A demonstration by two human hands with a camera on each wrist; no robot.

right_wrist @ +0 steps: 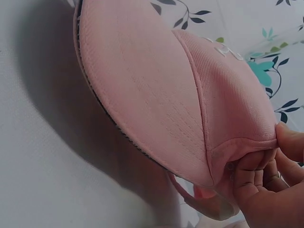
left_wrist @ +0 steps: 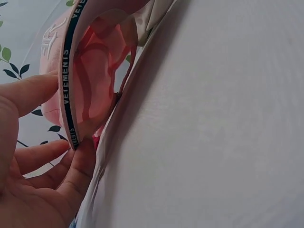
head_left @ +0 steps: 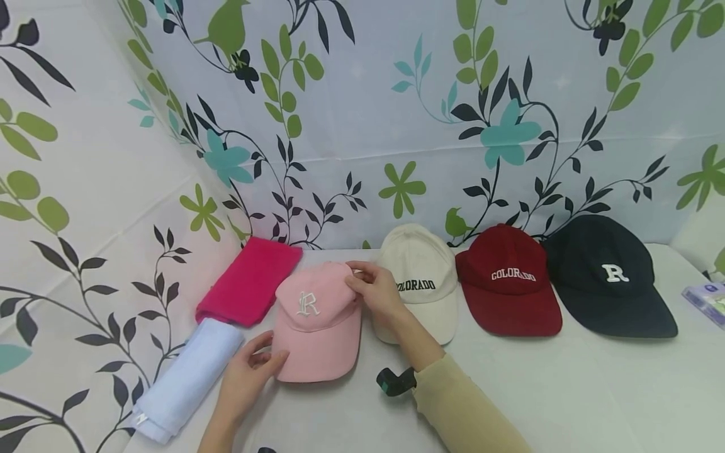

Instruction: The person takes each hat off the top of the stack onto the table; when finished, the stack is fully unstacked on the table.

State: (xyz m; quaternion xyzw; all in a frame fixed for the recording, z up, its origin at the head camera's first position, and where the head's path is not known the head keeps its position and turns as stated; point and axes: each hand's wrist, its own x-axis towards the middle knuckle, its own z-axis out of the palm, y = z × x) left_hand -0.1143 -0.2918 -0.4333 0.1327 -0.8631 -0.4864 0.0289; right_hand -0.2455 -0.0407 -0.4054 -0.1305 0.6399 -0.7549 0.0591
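Note:
A pink baseball cap [head_left: 314, 362] with a white R on its front is held between both hands at the left part of the table. My left hand [head_left: 246, 371] pinches the left edge of the brim, thumb on top and fingers below. In the left wrist view, a black band lettered VETEMENTS [left_wrist: 67, 76] runs along the brim's underside edge, and the hollow of the cap shows. My right hand [head_left: 379, 289] pinches the right side of the crown; the right wrist view shows its fingers tucked under the fabric [right_wrist: 237, 95], its thumb outside. The cap's brim stands above the table there.
To the right, a cream Colorado cap [head_left: 416, 251], a dark red Colorado cap [head_left: 510, 311] and a black R cap [head_left: 600, 245] stand in a row. At left lie a folded magenta cloth [head_left: 249, 280] and a rolled light blue cloth [head_left: 187, 380]. A small packet [head_left: 705, 302] is at far right.

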